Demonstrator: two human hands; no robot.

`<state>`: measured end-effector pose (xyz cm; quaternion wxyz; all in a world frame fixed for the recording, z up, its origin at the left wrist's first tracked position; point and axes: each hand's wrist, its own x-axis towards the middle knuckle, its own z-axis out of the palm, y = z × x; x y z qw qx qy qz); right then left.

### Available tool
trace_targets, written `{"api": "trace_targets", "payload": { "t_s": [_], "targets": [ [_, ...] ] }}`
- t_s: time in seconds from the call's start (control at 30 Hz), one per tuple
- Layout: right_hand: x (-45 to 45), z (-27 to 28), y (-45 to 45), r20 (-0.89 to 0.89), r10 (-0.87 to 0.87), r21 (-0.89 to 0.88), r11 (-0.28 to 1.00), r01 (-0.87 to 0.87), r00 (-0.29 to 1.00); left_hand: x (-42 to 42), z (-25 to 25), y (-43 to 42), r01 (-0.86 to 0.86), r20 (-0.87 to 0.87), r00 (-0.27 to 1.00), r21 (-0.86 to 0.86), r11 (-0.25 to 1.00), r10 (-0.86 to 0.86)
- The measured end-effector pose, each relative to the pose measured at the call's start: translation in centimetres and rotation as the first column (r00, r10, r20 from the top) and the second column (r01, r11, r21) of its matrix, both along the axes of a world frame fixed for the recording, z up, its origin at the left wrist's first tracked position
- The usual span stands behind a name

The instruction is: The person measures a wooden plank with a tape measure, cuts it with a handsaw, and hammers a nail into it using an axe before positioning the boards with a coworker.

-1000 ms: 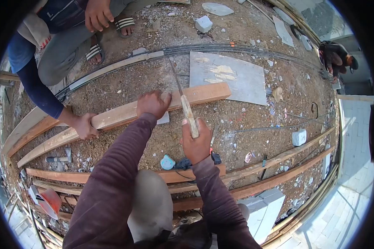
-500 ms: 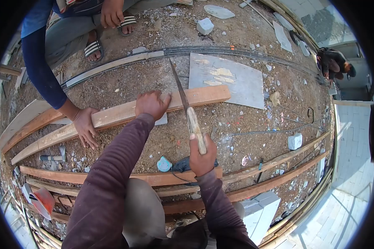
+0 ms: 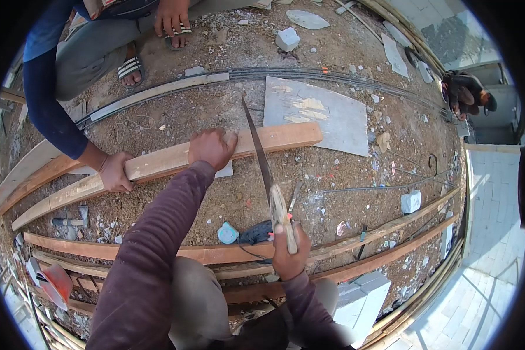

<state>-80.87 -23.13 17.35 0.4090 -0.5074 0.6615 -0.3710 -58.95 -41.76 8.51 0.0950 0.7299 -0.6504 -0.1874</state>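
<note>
My right hand (image 3: pixel 290 249) is closed round the pale wooden handle of a handsaw (image 3: pixel 259 146). Its dark, narrow blade crosses the top of a long wooden beam (image 3: pixel 163 162) near the beam's right end. My left hand (image 3: pixel 211 149) grips the beam just left of the blade, fingers over the far edge. Further left, a co-worker's hand (image 3: pixel 116 172) in a blue sleeve also holds the beam. A pale metal-like sheet (image 3: pixel 332 111) lies on the ground beyond and partly under the beam's right end.
More timber (image 3: pixel 181 252) lies across the ground by my knees. A hammer (image 3: pixel 76 217) rests at the left, and a white block (image 3: pixel 411 202) at the right. Thin rods (image 3: pixel 309 73) run behind the sheet. Another person (image 3: pixel 466 96) crouches at the far right.
My right hand has drawn the saw back toward me and slightly right, so the blade tip is lower. The co-worker's fingers have curled under the beam. My left hand keeps its hold.
</note>
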Motion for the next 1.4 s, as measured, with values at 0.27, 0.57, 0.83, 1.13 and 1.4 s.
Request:
{"api": "trace_targets", "payload": {
  "t_s": [0.27,0.57,0.83,1.13,1.4],
  "targets": [
    [4.0,-2.2,-8.8,-0.132,0.079,-0.228,0.968,-0.108,0.988,-0.2,-0.5,0.2,-0.013,-0.011,1.000,-0.057,0.998,0.013],
    [-2.4,1.6,7.2,-0.090,0.058,-0.057,0.996,-0.063,0.994,0.0,-0.7,0.5,-0.017,0.003,1.000,-0.077,0.997,0.017],
    [2.5,-2.4,-4.6,-0.041,-0.018,-0.182,0.983,0.010,0.999,-0.2,0.7,0.3,-0.019,-0.010,1.000,0.024,1.000,0.020],
    [2.7,-3.9,-5.8,-0.045,0.000,-0.262,0.965,-0.012,0.999,0.0,0.0,0.4,-0.005,-0.021,1.000,-0.023,1.000,0.004],
    [-1.9,1.1,7.5,-0.126,0.038,-0.192,0.979,-0.062,0.991,0.0,-0.5,0.1,-0.020,0.004,1.000,-0.082,0.996,0.021]
  ]
}}
